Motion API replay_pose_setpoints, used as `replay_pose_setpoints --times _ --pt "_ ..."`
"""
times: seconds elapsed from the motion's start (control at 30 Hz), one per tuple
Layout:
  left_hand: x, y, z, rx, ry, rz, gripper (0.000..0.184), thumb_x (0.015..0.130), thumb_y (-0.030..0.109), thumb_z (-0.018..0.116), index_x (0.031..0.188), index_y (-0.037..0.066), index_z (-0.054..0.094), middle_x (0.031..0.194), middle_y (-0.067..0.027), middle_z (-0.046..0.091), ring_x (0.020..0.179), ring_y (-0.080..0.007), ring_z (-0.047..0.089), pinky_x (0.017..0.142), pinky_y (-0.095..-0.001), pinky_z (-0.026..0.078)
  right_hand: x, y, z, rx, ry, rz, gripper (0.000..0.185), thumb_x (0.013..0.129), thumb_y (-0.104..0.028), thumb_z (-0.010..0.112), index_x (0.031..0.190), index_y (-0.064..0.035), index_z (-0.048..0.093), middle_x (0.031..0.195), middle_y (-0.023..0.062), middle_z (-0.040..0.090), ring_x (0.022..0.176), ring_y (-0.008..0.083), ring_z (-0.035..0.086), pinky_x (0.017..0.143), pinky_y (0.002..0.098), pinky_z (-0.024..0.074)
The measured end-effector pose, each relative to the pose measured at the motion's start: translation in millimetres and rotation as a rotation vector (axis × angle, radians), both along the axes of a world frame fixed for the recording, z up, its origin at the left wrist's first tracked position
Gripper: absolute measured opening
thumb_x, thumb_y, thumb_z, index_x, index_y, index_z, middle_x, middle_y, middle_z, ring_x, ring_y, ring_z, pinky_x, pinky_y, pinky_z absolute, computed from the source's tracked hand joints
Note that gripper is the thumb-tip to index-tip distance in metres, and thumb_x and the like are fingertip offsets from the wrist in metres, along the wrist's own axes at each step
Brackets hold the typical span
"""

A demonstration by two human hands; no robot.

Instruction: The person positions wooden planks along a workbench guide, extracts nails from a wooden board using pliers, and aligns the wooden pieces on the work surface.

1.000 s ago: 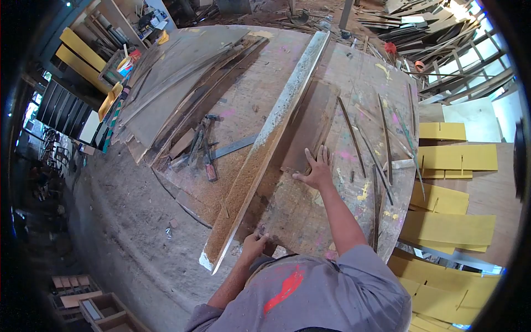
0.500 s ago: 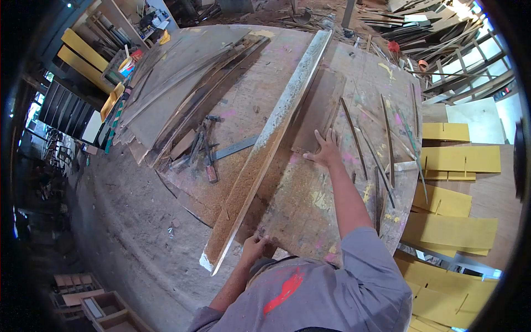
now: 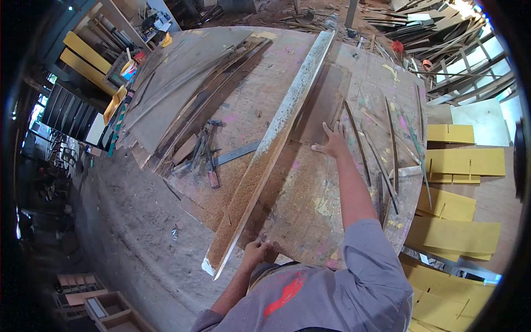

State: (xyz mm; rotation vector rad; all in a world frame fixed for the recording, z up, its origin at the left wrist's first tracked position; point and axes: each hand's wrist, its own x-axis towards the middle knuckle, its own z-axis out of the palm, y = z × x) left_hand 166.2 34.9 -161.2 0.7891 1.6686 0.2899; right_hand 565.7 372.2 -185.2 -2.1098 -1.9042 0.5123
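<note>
A long straight board (image 3: 282,119), white at its far part and covered with brown sawdust nearer me, lies diagonally across the worktable (image 3: 298,193). Just right of it is a flat brown panel (image 3: 322,99). My right hand (image 3: 333,140) rests with spread fingers at the panel's near right corner. Down at the table's near edge, my left hand (image 3: 256,252) is closed beside the long board's lower end; what its fingers hold, if anything, is hidden. Left of the board lie a metal ruler (image 3: 237,153) and a tool with a red handle (image 3: 213,178).
Thin dark strips (image 3: 392,144) lie on the table's right side. Stacked thin sheets (image 3: 182,72) cover its far left. Yellow panels (image 3: 464,161) stand to the right, scrap wood (image 3: 437,33) is heaped behind, and wooden drawers (image 3: 113,310) sit at lower left.
My right hand has moved away from me and slightly right, and the brown panel has slid the same way. My left hand stays near the table's edge.
</note>
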Motion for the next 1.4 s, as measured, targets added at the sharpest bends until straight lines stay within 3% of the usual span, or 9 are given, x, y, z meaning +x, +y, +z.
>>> replay_pose_setpoints --times 0.2,0.5,0.73,0.87,1.07,1.2,1.4 --pt "0 5 0 -0.025 0.001 0.002 0.042 0.100 0.041 0.074 0.081 0.003 0.074 0.065 -0.0030 0.063 0.052 -0.0115 0.055 0.046 -0.0316 0.042 10 16 -2 -0.029 -0.020 0.005 0.130 0.062 -0.070 0.090 0.169 -0.0219 0.035 0.169 0.0342 0.030 0.163 0.0495 0.013 0.132 0.0535 0.0197" --pt "0 7 3 -0.015 0.007 -0.038 0.043 0.100 0.041 0.074 0.080 0.003 0.074 0.065 -0.0029 0.062 0.052 -0.0130 0.055 0.047 -0.0329 0.042 18 28 1 -0.088 -0.106 0.014 0.129 0.065 -0.076 0.086 0.170 -0.0239 0.032 0.172 0.0331 0.024 0.163 0.0482 0.013 0.133 0.0539 0.0111" --pt "-5 -1 3 -0.001 0.028 -0.048 0.049 0.099 0.046 0.074 0.080 0.001 0.072 0.065 -0.0042 0.062 0.053 -0.0142 0.057 0.048 -0.0335 0.045 18 14 39 -0.219 -0.191 0.062 0.124 0.072 -0.074 0.082 0.171 -0.0216 0.029 0.173 0.0302 0.023 0.163 0.0475 0.015 0.132 0.0560 0.0168" --pt "-9 -9 10 0.045 0.018 -0.078 0.050 0.099 0.047 0.074 0.081 0.000 0.071 0.065 -0.0044 0.062 0.054 -0.0145 0.058 0.049 -0.0335 0.046 43 -11 11 -0.233 -0.093 0.125 0.124 0.074 -0.073 0.082 0.171 -0.0189 0.028 0.173 0.0305 0.024 0.163 0.0475 0.014 0.132 0.0573 0.0196" --pt "2 -14 14 0.095 -0.052 -0.111 0.049 0.100 0.046 0.073 0.080 0.002 0.070 0.065 -0.0033 0.063 0.056 -0.0132 0.058 0.052 -0.0321 0.046 -1 -138 61 -0.304 -0.219 0.116 0.125 0.073 -0.072 0.083 0.170 -0.0147 0.030 0.171 0.0334 0.024 0.160 0.0546 0.014 0.131 0.0587 0.0191" --pt "10 -20 7 0.127 -0.145 -0.136 0.046 0.102 0.043 0.072 0.081 0.003 0.071 0.066 -0.0033 0.064 0.058 -0.0129 0.059 0.054 -0.0324 0.047 -48 -265 29 -0.177 -0.095 0.156 0.117 0.079 -0.068 0.081 0.169 -0.0121 0.032 0.170 0.0394 0.020 0.159 0.0563 0.015 0.130 0.0625 0.0184" --pt "-1 -39 20 0.134 -0.072 -0.232 0.046 0.101 0.043 0.072 0.083 0.001 0.073 0.068 -0.0046 0.067 0.059 -0.0139 0.061 0.057 -0.0325 0.050 -127 -406 49 -0.094 0.045 0.217 0.105 0.084 -0.061 0.080 0.166 -0.0093 0.039 0.168 0.0428 0.018 0.159 0.0574 0.014 0.131 0.0603 0.0143"
